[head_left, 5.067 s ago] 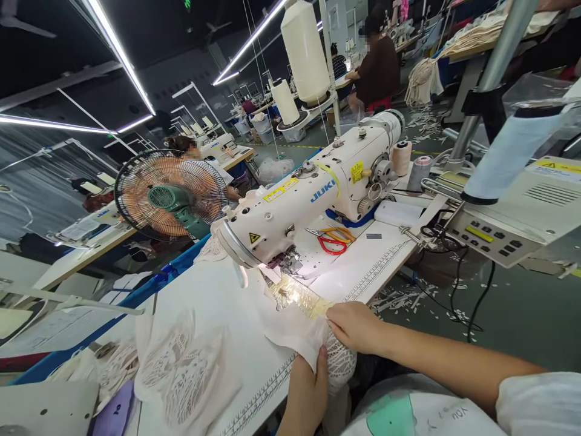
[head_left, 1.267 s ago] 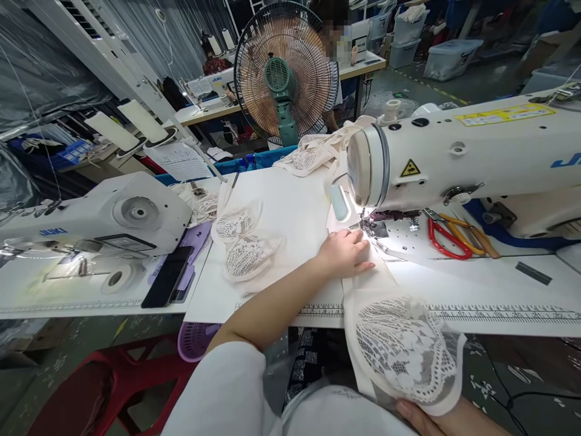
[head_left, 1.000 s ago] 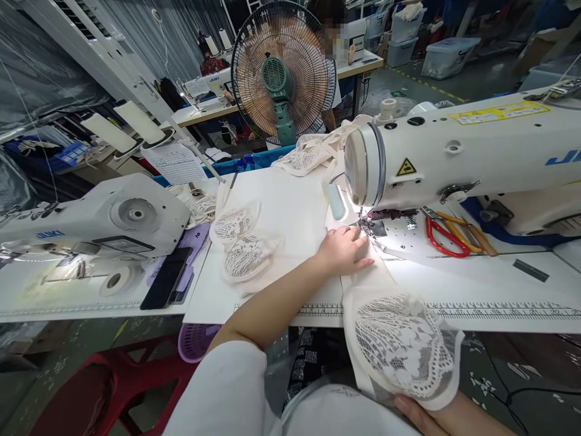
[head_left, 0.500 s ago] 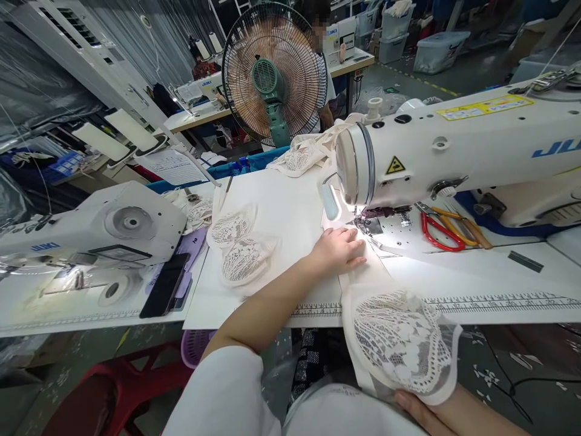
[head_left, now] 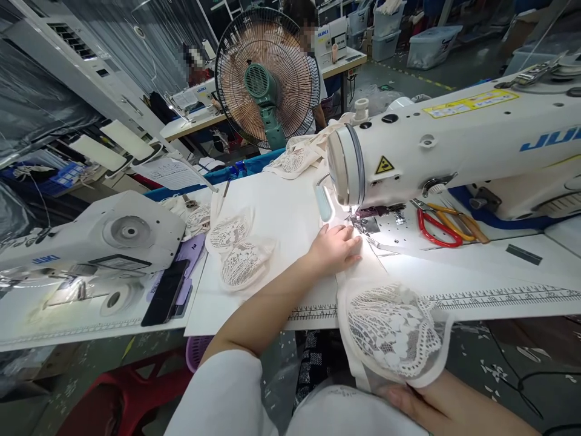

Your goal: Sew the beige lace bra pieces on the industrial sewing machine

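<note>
A: How many hands are at work, and where?

B: Two. The left hand (head_left: 334, 249) lies palm down, fingers spread, on the pale band of the lace garment (head_left: 393, 330), just beside the presser foot (head_left: 358, 223); it presses rather than clasps. The right hand (head_left: 415, 404) is under the garment's lace cup, at the table's front edge.

A: Is that one gripping?

B: Its fingers are partly hidden, so whether they pinch the cloth cannot be told.

A: And where is the garment?

B: From the presser foot of one white sewing machine (head_left: 436, 145), it runs toward the person and hangs over the edge of the white table (head_left: 281, 200).

A: What else can be counted?

B: Two lace cups (head_left: 238, 251) lie left of the forearm. A second sewing machine (head_left: 104, 233) stands farther left, with one black phone (head_left: 166, 292) and one white roll (head_left: 117, 298) near it. One pair of red-handled scissors (head_left: 438, 229) lies right of the needle area. One fan (head_left: 267, 79) stands beyond the table.
</note>
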A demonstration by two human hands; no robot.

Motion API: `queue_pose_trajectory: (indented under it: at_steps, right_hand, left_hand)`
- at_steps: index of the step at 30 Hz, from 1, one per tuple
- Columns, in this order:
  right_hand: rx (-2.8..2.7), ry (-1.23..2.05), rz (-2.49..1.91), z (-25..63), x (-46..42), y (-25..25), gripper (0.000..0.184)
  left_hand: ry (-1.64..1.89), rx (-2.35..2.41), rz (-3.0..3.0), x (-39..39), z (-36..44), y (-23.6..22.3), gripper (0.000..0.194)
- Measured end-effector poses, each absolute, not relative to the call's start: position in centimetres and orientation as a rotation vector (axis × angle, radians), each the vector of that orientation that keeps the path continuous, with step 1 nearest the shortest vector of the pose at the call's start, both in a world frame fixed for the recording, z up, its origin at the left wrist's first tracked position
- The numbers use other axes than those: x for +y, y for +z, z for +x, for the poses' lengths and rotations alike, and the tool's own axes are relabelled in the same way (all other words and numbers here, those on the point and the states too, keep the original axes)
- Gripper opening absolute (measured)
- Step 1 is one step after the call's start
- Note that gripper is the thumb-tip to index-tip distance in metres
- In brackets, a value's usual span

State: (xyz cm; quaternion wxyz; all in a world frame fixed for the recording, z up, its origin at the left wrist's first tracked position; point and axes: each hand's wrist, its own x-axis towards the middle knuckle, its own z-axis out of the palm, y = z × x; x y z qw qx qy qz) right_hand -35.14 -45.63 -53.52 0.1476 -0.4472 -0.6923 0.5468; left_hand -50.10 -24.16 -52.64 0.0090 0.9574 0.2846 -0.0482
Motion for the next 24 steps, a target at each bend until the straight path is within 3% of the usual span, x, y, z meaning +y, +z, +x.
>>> queue_pose_trajectory:
  at_steps: [12,24]
  right_hand:
    - [-1.771,1.73,-1.118,-36.0,-42.9,-54.0,0.062]
    - [-1.514,1.732,-0.951,-38.7,-40.3,-54.9,0.047]
  left_hand:
    - [-0.039,0.694,3.068,-24.6,-50.7,-52.3,0.035]
    - [-0.069,0.518,2.983,-24.1,-50.9,-50.9,0.036]
